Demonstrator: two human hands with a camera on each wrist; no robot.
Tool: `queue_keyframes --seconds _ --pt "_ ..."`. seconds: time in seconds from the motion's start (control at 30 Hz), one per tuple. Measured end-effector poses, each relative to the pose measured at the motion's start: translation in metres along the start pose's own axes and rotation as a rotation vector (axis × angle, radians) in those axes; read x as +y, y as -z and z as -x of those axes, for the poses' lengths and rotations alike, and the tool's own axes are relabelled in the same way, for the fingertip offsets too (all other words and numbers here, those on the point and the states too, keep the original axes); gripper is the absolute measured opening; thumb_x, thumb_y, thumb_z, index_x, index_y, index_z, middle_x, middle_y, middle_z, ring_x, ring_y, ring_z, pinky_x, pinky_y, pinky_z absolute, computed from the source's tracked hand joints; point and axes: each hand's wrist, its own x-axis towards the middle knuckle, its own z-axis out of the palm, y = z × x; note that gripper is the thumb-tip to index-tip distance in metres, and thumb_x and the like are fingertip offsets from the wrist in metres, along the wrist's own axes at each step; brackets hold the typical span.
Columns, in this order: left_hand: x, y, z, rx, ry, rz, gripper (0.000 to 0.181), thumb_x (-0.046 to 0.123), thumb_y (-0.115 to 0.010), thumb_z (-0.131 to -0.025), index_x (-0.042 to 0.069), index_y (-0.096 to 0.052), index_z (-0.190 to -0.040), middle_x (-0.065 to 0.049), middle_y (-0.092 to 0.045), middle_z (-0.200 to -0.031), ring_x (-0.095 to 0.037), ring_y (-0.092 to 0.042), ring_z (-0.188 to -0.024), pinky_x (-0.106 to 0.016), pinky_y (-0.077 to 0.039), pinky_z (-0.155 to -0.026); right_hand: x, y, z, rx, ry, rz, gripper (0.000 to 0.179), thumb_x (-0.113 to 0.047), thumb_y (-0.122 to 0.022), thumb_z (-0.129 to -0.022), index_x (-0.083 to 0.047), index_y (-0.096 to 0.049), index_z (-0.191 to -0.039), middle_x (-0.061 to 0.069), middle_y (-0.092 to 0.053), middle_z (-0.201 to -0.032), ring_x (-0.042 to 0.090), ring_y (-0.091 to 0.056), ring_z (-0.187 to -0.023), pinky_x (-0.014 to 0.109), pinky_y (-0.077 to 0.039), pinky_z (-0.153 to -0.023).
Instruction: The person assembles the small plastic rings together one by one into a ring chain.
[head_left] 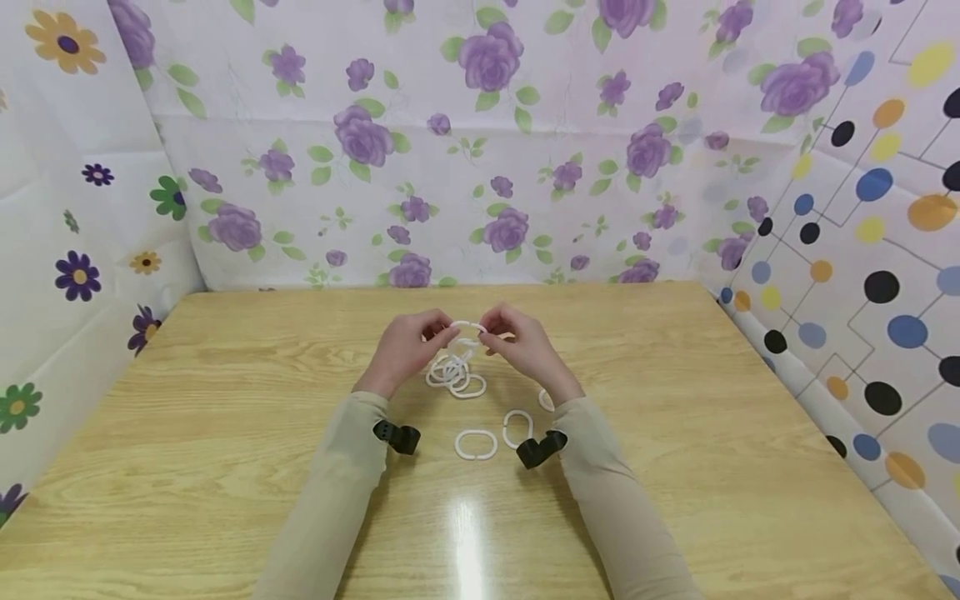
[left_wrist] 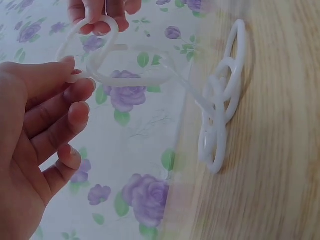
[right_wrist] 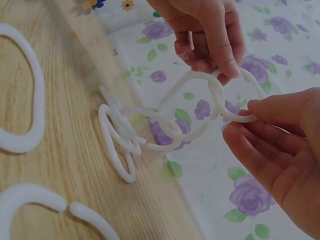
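Note:
Over the table, my left hand (head_left: 405, 348) and right hand (head_left: 528, 343) pinch opposite sides of one white plastic C-shaped ring (head_left: 461, 322) between thumbs and fingertips. In the right wrist view, the held ring (right_wrist: 240, 118) is hooked through another white ring (right_wrist: 175, 90) hanging below it. From there, a chain of linked rings (head_left: 450, 373) runs down to a small heap on the table. My left fingertips cover part of the held ring, so I cannot tell whether its gap is there.
Nearer me on the wooden table (head_left: 225, 467) lie a loose white ring (head_left: 476, 432), a second (head_left: 531, 429) by the right wrist camera (head_left: 542, 450), and a third (head_left: 542, 400) partly behind the right forearm. Flowered cloth (head_left: 300, 200) stands behind the table.

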Motion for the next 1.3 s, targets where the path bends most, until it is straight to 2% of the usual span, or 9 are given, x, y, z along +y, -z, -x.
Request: queue_keyframes --seconds 0.2,0.4,0.7,0.87,1.07,1.2,1.3 --pt "-0.0014 0.0003 0.0005 0.016 -0.006 0.052 0.016 0.023 -0.062 -0.096 0.009 -0.07 -0.093 -0.005 -0.067 -0.075 -0.013 -0.052 -0.063 -0.026 -0.042 -0.058 -0.0001 -0.0006 0.0012 -0.014 -0.011 0.041 0.014 -0.007 -0.063 -0.093 0.001 -0.06 -0.105 0.016 -0.065 -0.098 0.025 -0.063 -0.092 0.046 -0.057 -0.076" --pt "-0.0014 -0.0003 0.0002 0.02 -0.009 0.075 0.015 0.021 -0.063 -0.095 0.007 -0.07 -0.092 -0.007 -0.067 -0.074 -0.012 -0.052 -0.062 -0.024 -0.042 -0.058 0.0009 0.0017 0.002 -0.009 -0.005 0.092 0.011 -0.01 -0.064 -0.093 -0.004 -0.062 -0.102 0.013 -0.067 -0.096 0.021 -0.063 -0.089 0.036 -0.057 -0.07" --pt "-0.0016 0.0028 0.0014 0.003 0.045 0.097 0.016 0.021 -0.062 -0.096 0.007 -0.07 -0.095 -0.01 -0.069 -0.078 -0.013 -0.054 -0.063 -0.026 -0.043 -0.06 0.0016 0.0047 0.0029 -0.08 0.003 0.156 0.018 -0.011 -0.063 -0.093 -0.003 -0.061 -0.109 0.012 -0.066 -0.103 0.025 -0.065 -0.095 0.028 -0.053 -0.071" --pt "-0.0031 0.0035 0.0029 -0.005 0.063 0.094 0.017 0.022 -0.061 -0.096 0.007 -0.07 -0.095 -0.015 -0.07 -0.081 -0.014 -0.054 -0.063 -0.026 -0.043 -0.06 0.0024 0.0056 0.0034 -0.143 0.041 0.195 0.022 -0.01 -0.065 -0.092 -0.001 -0.059 -0.112 0.011 -0.065 -0.104 0.025 -0.064 -0.097 0.033 -0.054 -0.079" --pt "-0.0056 0.0026 0.0051 -0.012 0.059 0.078 0.017 0.022 -0.062 -0.096 0.007 -0.07 -0.095 -0.009 -0.07 -0.078 -0.013 -0.054 -0.063 -0.027 -0.044 -0.06 0.0048 0.0049 0.0059 -0.265 0.027 0.251 0.026 -0.011 -0.066 -0.091 -0.003 -0.057 -0.115 0.012 -0.064 -0.107 0.024 -0.063 -0.098 0.033 -0.053 -0.082" --pt "-0.0074 0.0046 0.0037 0.01 0.055 0.069 0.017 0.022 -0.061 -0.096 0.007 -0.07 -0.095 -0.008 -0.07 -0.078 -0.013 -0.055 -0.064 -0.026 -0.044 -0.06 0.0032 0.0044 0.0075 -0.37 0.005 0.33 0.022 -0.013 -0.067 -0.09 -0.003 -0.059 -0.108 0.011 -0.066 -0.105 0.025 -0.065 -0.098 0.032 -0.052 -0.087" --pt "-0.0081 0.0073 0.0015 0.039 0.052 0.069 0.017 0.022 -0.062 -0.096 0.007 -0.07 -0.095 -0.008 -0.07 -0.077 -0.014 -0.057 -0.064 -0.026 -0.044 -0.06 0.0009 0.0009 0.0079 -0.466 0.012 0.393 0.015 -0.015 -0.069 -0.088 -0.007 -0.061 -0.098 0.006 -0.067 -0.1 0.02 -0.065 -0.096 0.029 -0.051 -0.086"
